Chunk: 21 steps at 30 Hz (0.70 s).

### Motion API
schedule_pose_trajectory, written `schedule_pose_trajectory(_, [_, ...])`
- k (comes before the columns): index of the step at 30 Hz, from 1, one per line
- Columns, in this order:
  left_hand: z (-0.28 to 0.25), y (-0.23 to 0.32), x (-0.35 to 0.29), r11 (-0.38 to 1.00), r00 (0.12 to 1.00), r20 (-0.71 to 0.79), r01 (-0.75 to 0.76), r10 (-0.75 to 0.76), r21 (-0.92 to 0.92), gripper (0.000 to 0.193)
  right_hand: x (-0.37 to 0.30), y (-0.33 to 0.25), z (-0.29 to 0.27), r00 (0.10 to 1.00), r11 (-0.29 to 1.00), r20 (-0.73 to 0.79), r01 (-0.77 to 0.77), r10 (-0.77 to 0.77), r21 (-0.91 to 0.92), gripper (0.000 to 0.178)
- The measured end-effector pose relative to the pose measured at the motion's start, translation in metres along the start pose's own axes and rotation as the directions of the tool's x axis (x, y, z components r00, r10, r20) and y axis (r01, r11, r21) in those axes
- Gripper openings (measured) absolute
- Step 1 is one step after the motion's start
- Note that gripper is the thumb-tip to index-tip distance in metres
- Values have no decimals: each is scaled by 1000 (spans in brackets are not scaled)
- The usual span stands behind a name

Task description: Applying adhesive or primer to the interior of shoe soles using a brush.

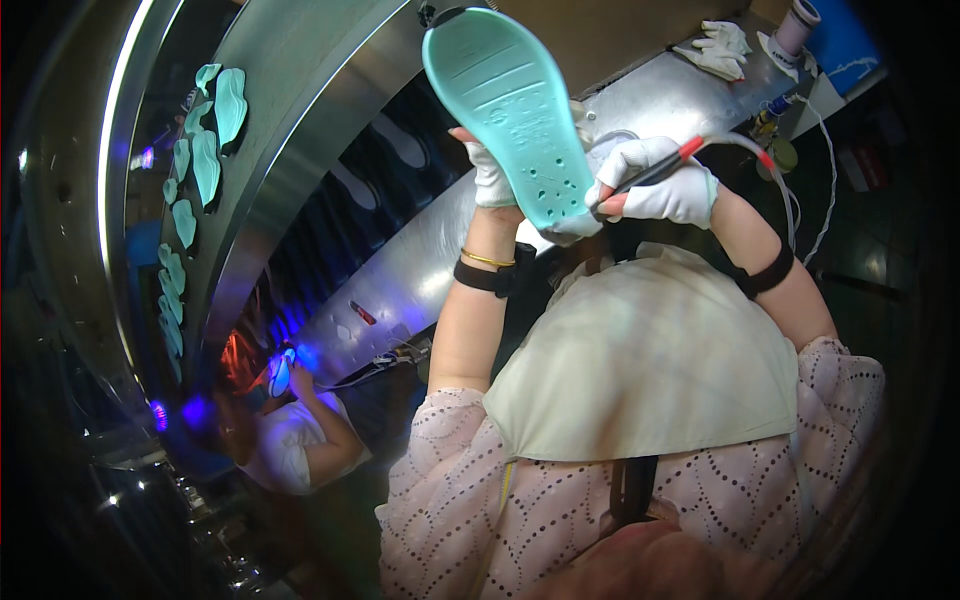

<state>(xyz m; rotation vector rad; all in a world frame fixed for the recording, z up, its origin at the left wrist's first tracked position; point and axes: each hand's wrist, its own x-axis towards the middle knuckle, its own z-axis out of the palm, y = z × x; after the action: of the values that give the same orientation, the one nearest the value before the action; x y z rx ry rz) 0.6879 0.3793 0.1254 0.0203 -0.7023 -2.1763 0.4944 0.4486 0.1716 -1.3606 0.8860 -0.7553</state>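
Note:
My left hand (492, 172), in a white fingerless-tipped glove, grips a turquoise shoe sole (515, 110) from behind and along its left edge. The sole is tilted upright, its face towards me, with small holes near the lower, narrower end and raised lines higher up. A greyish patch shows at that lower end. My right hand (660, 180), gloved the same way, pinches a black-and-red pen-like tool (655, 172) with a pale tube running from its rear. Its tip meets the sole's lower right edge; exactly what it touches there is hidden by my fingers.
Several turquoise shoe pieces (205, 165) lie on a curved conveyor or ledge at the left. A metal bench (660, 95) holds white gloves (722, 48) and a thread-like spool (797, 27). At lower left, a co-worker (300, 440) works under blue light. A red cutter (362, 312) lies between.

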Motion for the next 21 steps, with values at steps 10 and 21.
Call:
schedule_pose_trajectory(10, [8,23,0,877,950,-208,296,-231,379,88,6,-3,5,957,950,174,260,-230,-174,19])
schedule_pose_trajectory(21, [-1,22,3,824,842,-433,474,-322,311,65,10,3,3,954,928,142,293,-266,-231,13])
